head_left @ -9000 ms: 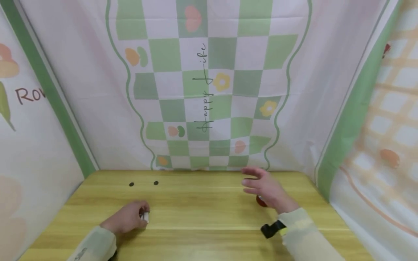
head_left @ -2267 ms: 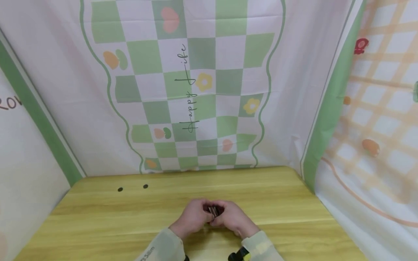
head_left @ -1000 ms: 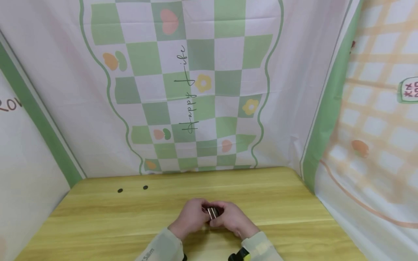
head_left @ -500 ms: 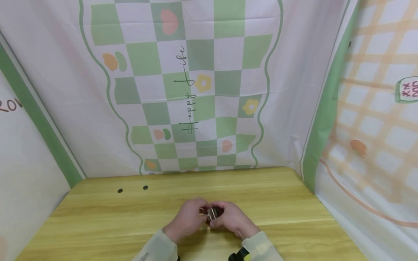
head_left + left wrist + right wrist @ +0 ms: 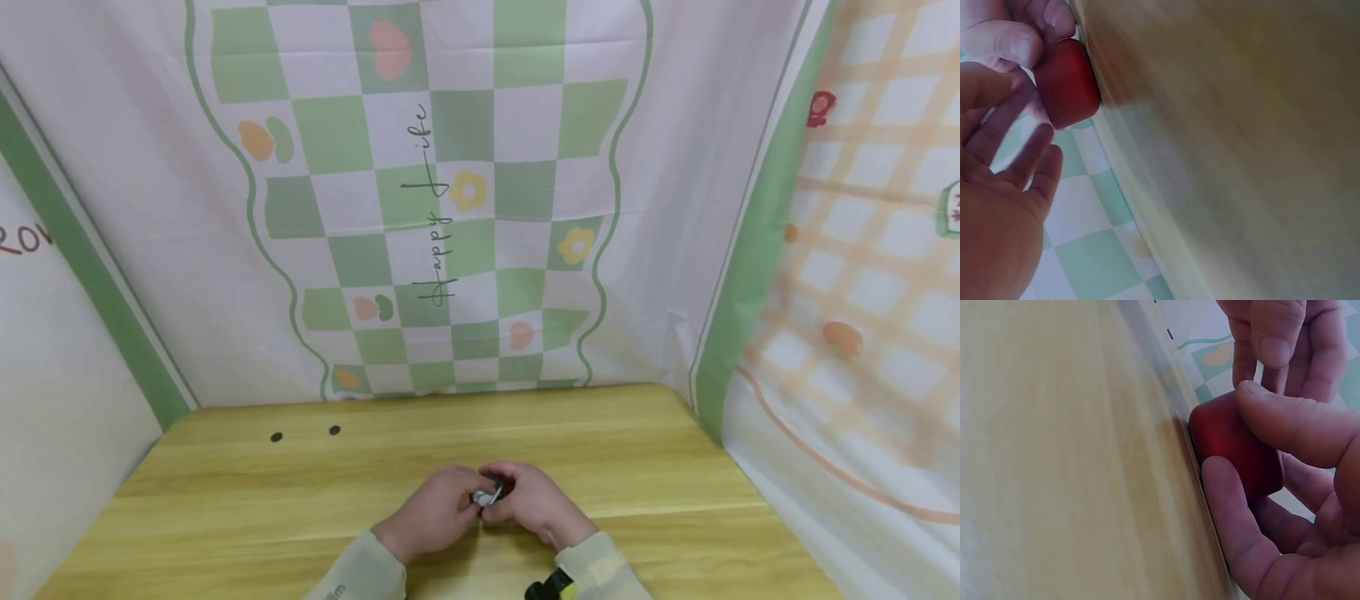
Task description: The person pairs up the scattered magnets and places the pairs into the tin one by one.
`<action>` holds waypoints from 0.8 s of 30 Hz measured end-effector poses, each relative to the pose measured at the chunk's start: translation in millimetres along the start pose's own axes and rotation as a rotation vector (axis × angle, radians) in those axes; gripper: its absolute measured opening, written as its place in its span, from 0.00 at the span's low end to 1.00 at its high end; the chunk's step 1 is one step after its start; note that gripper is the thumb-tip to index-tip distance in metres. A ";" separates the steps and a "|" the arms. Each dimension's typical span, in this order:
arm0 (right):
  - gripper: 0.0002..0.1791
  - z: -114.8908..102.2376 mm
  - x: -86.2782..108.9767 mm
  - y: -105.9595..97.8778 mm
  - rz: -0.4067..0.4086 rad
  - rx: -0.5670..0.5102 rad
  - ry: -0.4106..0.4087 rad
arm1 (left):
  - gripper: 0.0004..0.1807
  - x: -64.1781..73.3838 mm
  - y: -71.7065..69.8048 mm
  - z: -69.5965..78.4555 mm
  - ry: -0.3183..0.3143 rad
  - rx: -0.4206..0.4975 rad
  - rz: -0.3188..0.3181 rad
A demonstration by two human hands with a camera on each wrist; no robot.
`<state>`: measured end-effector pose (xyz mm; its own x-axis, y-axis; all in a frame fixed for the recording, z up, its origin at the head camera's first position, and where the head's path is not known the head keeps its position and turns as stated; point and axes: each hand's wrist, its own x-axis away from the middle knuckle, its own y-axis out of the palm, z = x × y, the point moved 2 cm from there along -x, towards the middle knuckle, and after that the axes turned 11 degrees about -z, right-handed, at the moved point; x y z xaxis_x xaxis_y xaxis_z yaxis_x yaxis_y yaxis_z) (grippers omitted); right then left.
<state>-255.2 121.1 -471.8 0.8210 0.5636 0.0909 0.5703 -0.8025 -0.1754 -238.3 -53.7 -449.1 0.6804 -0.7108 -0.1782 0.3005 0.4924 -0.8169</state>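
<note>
My right hand point(image 5: 536, 504) grips a small red rounded case point(image 5: 1229, 440), its thumb and fingertips pressed on the smooth outer faces. In the left wrist view the red case point(image 5: 1067, 84) stands out beside the right hand's thumb. My left hand point(image 5: 435, 512) meets the right one low in the middle of the head view. A pale silvery piece point(image 5: 483, 497) shows between the hands, at the left fingertips. The left hand's outer fingers point(image 5: 1047, 172) are loosely extended. I cannot tell whether its thumb and forefinger pinch the pale piece.
Both hands are over a wood-grain table point(image 5: 247, 517). Two small black discs point(image 5: 277, 437) lie at its back left. A green-and-white checked curtain point(image 5: 450, 250) hangs behind the table's back edge. More patterned curtains stand at the left and right sides.
Nine seconds ago the hands were apart, the left holding a small white piece. Since then they came together. Half a second ago dark brown and metallic edges showed between them; now a pale silvery piece shows.
</note>
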 end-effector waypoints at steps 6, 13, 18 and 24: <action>0.38 -0.8 -0.2 0.1 -0.003 0.005 0.001 | 0.15 -0.7 -0.6 3.8 0.044 -0.005 -0.036; 0.39 -2.0 0.3 0.0 -0.012 -0.012 -0.008 | 0.15 0.1 -0.4 2.9 0.089 -0.121 -0.099; 0.38 -1.3 0.5 -0.9 -0.014 -0.002 0.002 | 0.16 0.0 0.5 0.3 0.063 -0.175 -0.122; 0.38 -3.0 1.9 -0.7 -0.010 -0.006 0.004 | 0.16 -0.5 -0.2 -0.1 -0.038 -0.098 -0.178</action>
<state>-253.9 122.1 -468.6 0.8153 0.5711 0.0961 0.5788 -0.7978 -0.1689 -238.7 -53.5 -448.9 0.6480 -0.7616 -0.0072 0.3530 0.3087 -0.8832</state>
